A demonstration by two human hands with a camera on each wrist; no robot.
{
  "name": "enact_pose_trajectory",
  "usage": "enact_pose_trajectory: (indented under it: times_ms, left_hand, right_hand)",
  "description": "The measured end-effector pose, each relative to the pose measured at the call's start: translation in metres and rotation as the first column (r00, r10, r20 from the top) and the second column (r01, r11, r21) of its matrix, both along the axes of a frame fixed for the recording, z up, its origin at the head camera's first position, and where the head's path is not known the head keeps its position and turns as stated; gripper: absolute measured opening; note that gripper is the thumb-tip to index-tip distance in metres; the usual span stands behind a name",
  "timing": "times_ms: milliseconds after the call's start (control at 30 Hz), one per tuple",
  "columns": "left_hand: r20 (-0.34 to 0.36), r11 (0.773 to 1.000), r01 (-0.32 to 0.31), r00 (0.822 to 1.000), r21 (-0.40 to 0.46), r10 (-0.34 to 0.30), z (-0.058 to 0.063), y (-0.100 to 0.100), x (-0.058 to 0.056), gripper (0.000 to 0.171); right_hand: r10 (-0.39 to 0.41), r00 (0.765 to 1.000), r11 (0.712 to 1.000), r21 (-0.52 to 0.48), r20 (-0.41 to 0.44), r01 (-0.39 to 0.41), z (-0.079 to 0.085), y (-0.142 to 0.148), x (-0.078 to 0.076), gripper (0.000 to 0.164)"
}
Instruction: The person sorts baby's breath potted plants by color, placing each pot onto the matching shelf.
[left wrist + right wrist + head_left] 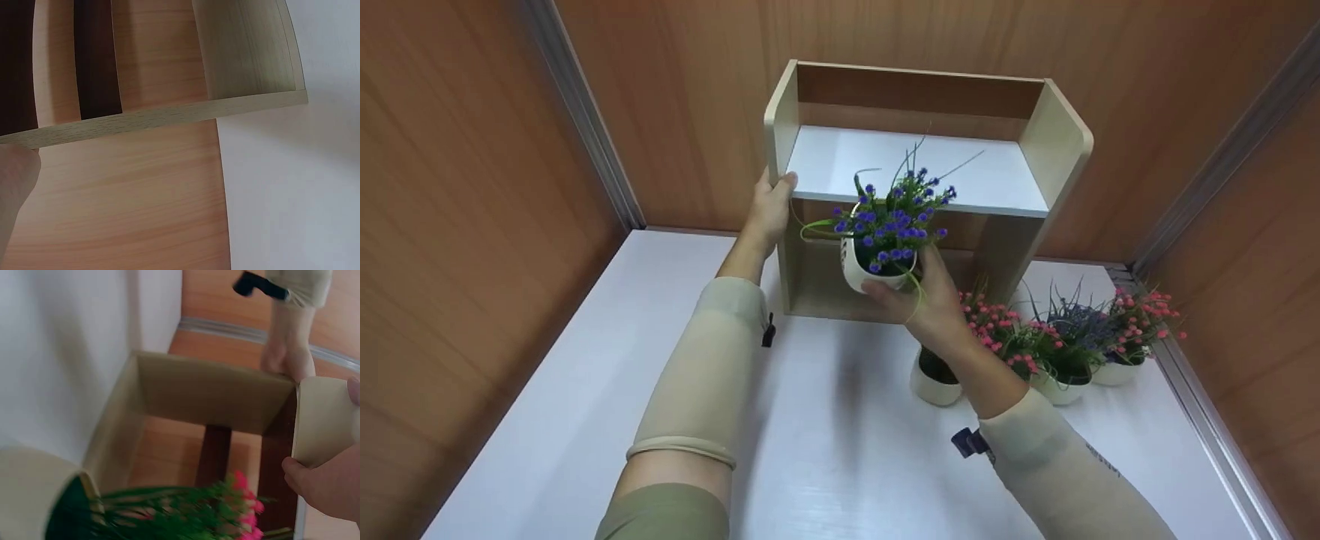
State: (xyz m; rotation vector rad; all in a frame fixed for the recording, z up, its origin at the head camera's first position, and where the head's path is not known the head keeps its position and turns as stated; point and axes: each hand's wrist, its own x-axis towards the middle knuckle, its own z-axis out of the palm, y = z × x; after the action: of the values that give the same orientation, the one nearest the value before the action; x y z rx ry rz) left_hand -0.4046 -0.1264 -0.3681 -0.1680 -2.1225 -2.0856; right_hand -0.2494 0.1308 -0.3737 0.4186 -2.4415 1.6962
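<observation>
In the head view my left hand (770, 210) grips the left side panel of a small two-tier wooden shelf (1057, 139), thumb at its front edge. The left wrist view shows part of that hand (17, 174) against the panel's edge (169, 117). My right hand (934, 304) holds a white flowerpot (855, 270) with blue-purple artificial flowers (896, 221), raised in front of the shelf's middle board. From the right wrist, the thumb and fingers (301, 472) show around the pot (323, 419); its flowers lie outside that view.
Right of the shelf on the white table (825, 465) stand several potted artificial plants. One has pink flowers (990, 322) and is partly behind my right forearm; another has dark blue flowers (1080, 322). Wooden walls (675, 112) enclose the table at the back and sides.
</observation>
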Motion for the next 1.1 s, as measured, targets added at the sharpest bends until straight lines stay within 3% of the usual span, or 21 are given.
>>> enact_pose_trajectory:
  times_ms: [267, 367, 567, 667, 933, 1100]
  left_hand:
    - [-0.003, 1.000, -0.010, 1.000, 0.007, 0.011, -0.001, -0.005, 0.000, 0.064]
    - [0.015, 1.000, -0.017, 1.000, 0.002, 0.017, 0.000, -0.006, 0.001, 0.065]
    - [0.065, 0.999, -0.034, 0.997, 0.006, 0.033, 0.001, -0.009, 0.005, 0.073]
    - [0.092, 1.000, -0.027, 0.995, -0.010, 0.028, 0.001, -0.009, 0.006, 0.078]
    - [0.026, 1.000, -0.013, 1.000, -0.004, 0.014, 0.002, -0.004, 0.007, 0.070]
    - [0.006, 1.000, -0.016, 1.000, -0.001, 0.016, 0.000, -0.001, 0.007, 0.064]
  right_hand:
    - [-0.034, 0.999, 0.998, 0.045, -0.018, 0.035, 0.039, 0.010, -0.034, 0.098]
    - [-0.024, 0.999, 0.998, 0.060, -0.035, 0.026, 0.046, 0.008, -0.047, 0.101]
    - [0.004, 1.000, 0.997, 0.073, 0.023, -0.006, 0.055, 0.001, -0.062, 0.116]
    - [-0.002, 0.999, 0.993, 0.118, 0.051, -0.004, 0.061, -0.001, -0.068, 0.116]
    - [-0.009, 0.996, 0.980, 0.197, 0.089, -0.009, 0.083, -0.008, -0.086, 0.108]
    - [-0.047, 0.994, 0.970, 0.243, 0.095, 0.023, 0.085, -0.010, -0.094, 0.109]
